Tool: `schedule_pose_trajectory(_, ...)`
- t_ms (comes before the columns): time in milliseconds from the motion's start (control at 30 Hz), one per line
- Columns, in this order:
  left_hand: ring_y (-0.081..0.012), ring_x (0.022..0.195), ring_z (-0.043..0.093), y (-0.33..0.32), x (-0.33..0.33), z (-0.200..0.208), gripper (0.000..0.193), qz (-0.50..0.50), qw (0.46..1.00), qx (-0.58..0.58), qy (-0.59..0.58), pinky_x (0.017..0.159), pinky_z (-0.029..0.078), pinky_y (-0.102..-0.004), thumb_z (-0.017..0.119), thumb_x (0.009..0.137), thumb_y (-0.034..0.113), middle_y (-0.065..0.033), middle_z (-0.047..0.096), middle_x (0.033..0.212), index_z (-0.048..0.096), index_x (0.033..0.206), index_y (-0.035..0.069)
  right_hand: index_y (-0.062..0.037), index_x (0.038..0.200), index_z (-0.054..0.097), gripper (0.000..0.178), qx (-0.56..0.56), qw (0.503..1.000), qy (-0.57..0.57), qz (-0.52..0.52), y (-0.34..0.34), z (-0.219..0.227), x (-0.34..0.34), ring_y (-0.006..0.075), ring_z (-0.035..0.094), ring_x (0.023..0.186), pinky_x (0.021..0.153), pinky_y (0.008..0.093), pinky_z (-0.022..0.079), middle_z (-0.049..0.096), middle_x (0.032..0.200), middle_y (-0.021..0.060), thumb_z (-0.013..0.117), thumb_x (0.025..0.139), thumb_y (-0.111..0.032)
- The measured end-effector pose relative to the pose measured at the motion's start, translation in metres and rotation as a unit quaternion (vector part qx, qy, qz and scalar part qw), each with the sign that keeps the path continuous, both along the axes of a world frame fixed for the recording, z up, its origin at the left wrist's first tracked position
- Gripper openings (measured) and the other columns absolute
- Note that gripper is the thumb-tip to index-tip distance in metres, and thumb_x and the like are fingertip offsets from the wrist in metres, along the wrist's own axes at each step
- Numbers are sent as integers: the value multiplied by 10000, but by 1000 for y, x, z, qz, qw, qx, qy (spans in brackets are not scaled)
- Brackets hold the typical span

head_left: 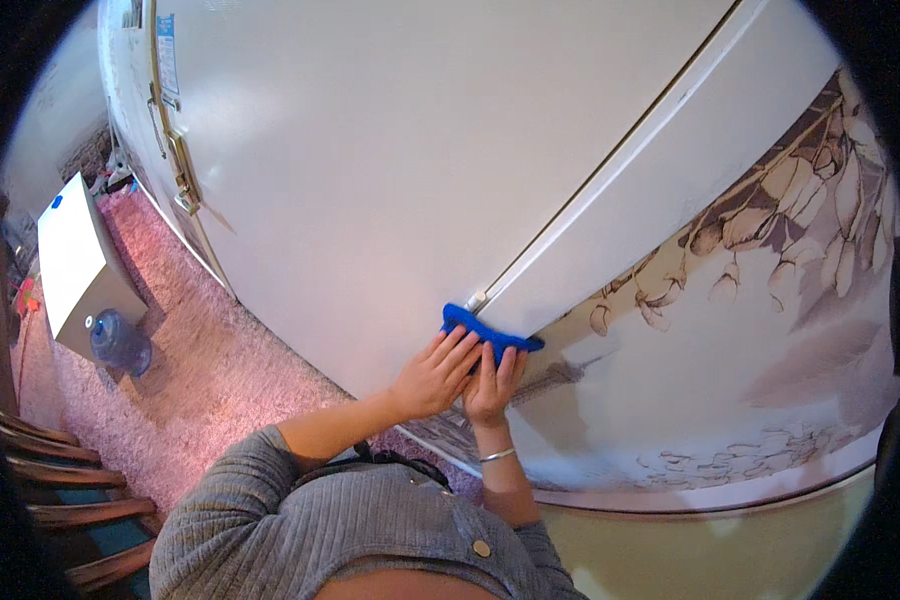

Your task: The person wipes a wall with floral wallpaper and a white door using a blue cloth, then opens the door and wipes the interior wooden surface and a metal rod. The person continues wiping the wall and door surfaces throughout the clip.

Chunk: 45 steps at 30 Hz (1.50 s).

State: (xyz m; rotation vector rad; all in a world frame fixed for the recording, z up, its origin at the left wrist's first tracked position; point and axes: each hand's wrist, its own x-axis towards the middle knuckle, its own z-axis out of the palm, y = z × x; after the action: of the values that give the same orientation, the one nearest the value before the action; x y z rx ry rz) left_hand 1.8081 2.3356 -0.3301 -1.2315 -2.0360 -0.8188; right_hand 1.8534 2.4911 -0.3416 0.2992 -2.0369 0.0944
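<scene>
A blue cloth point(490, 330) is pressed against the lower edge of a white refrigerator point(390, 170), right where the side panel meets the door seam. My left hand point(435, 375) lies flat over the cloth's lower left part with fingers spread. Beside it, my right hand point(492, 385), with a thin bracelet on the wrist, grips the cloth's lower right part. Both hands touch each other. My grey ribbed sleeves fill the lower middle of the view.
A wall with a brown leaf pattern point(770, 230) runs to the right of the refrigerator. Pink shaggy carpet point(200, 340) covers the floor at left, where a white box-shaped appliance point(70, 260) and a blue water bottle point(120, 342) stand. Wooden stair steps point(60, 510) show at lower left.
</scene>
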Motion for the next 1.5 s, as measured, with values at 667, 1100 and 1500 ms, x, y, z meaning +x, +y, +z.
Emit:
schedule_pose_trajectory(667, -346, 1500, 247, -29, -42, 128, 641, -1, 998, 6, 57, 1217, 195, -494, 559, 916, 221, -214, 308, 1587, 394, 1469, -60, -106, 1406, 569, 417, 120, 983, 4, -137, -45, 174, -25, 303, 284, 1484, 1216, 525, 51, 453, 1537, 78, 376, 1051, -209)
schedule_pose_trajectory(1100, -318, 1438, 375, -90, -112, 34, 545, -47, 995, -45, 81, 1179, 285, -478, 548, 946, 239, -174, 404, 1544, 487, 1413, -35, -59, 1429, 530, 433, 99, 959, -90, -251, -112, 66, -70, 397, 242, 1490, 1196, 563, 74, 358, 1578, 183, 487, 1022, -200)
schedule_pose_trajectory(1500, -310, 1449, 362, -225, -226, 58, 511, -1, 995, -30, 92, 1181, 284, -471, 547, 922, 208, -158, 409, 1546, 530, 1387, -5, -120, 1445, 521, 473, 124, 973, 8, -197, -229, 82, -206, 393, 251, 1483, 1193, 584, 97, 385, 1562, 169, 460, 1047, -370)
